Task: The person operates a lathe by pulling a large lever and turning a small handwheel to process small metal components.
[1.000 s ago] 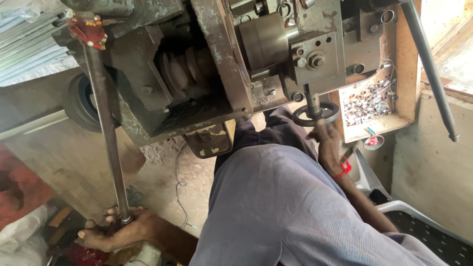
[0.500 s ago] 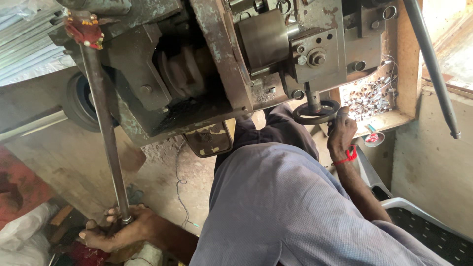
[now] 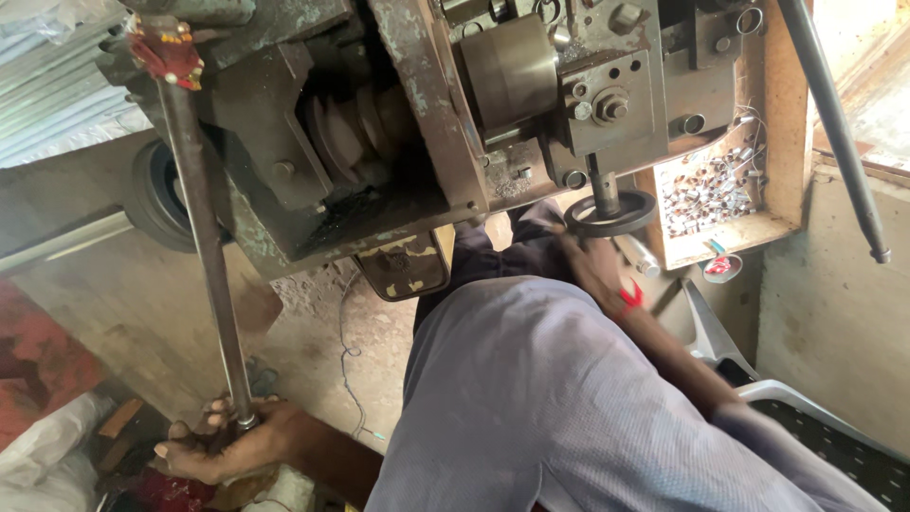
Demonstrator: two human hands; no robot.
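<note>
With the left hand (image 3: 223, 444) clenched round the lever (image 3: 204, 256) and the right hand (image 3: 583, 261), blurred, grip unreadable, at the handwheel (image 3: 611, 213), a sleeve risks catching in the exposed pulley (image 3: 355, 128).

Left hand (image 3: 213, 446) clenched low, right hand (image 3: 583, 261) blurred, arm outstretched.

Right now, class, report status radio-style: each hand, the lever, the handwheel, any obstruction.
Left hand gripping long lever rod at its lower end. Right hand blurred beside the handwheel; grip unclear. Nothing blocking either.
</note>
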